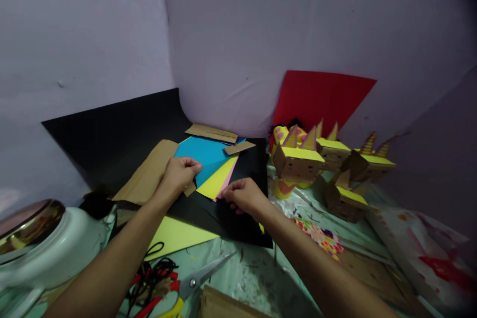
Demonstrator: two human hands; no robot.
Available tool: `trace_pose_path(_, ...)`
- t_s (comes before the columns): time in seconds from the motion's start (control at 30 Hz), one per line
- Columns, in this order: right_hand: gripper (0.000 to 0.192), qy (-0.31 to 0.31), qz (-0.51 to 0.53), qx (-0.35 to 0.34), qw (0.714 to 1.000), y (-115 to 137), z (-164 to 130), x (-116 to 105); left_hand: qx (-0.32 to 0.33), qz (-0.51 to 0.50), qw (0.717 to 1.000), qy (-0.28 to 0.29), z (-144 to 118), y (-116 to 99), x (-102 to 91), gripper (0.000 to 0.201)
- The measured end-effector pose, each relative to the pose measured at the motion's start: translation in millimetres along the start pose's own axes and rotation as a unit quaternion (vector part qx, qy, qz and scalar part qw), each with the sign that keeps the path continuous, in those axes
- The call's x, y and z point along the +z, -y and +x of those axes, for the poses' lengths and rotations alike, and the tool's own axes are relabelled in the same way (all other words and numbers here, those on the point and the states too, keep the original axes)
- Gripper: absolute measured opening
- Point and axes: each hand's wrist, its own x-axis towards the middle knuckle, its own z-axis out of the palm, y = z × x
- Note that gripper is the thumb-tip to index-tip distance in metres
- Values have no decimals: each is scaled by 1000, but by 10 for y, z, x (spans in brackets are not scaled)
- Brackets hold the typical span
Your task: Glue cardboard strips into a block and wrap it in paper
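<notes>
Nearest lie scissors point(197, 280) on the tabletop point(253, 278). Beyond them the right hand point(244, 196) pinches the near corner of the pink sheet point(224, 185), its grip closed on the edge. The left hand point(181, 171) presses the blue sheet point(204, 154), fingers curled on it. Sheets seem mid-sorting; separating one needs a careful lift. Farther right stand cardboard animal boxes point(298, 161).

Blue sheet point(204, 155) on top under my fingers — yellow sheet point(219, 181) beneath, a pink edge point(228, 179) peeking out, all on black card point(238, 208). Brown cardboard point(149, 174) to the side. Red sheet point(320, 94) against the lilac wall point(261, 35) — brown boxes point(298, 164) topped yellow, striped horns.
</notes>
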Motion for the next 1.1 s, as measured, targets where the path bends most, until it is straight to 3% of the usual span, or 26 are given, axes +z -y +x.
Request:
trace_pose_path(0.37,30,70,70,87,991,204,-88,65,6,15,1000,6,56,56,27,29)
trace_pose_path(0.77,32,26,147,73,986,325,37,133,54,62,997,-7,93,109,24,29)
trace_pose_path(0.9,31,-5,155,48,987,421,15,85,127,84,988,-6,88,128,20,27)
trace_pose_path(1.1,32,-30,164,16,986,542,16,67,314,110,938,99,-55,6,-89,19)
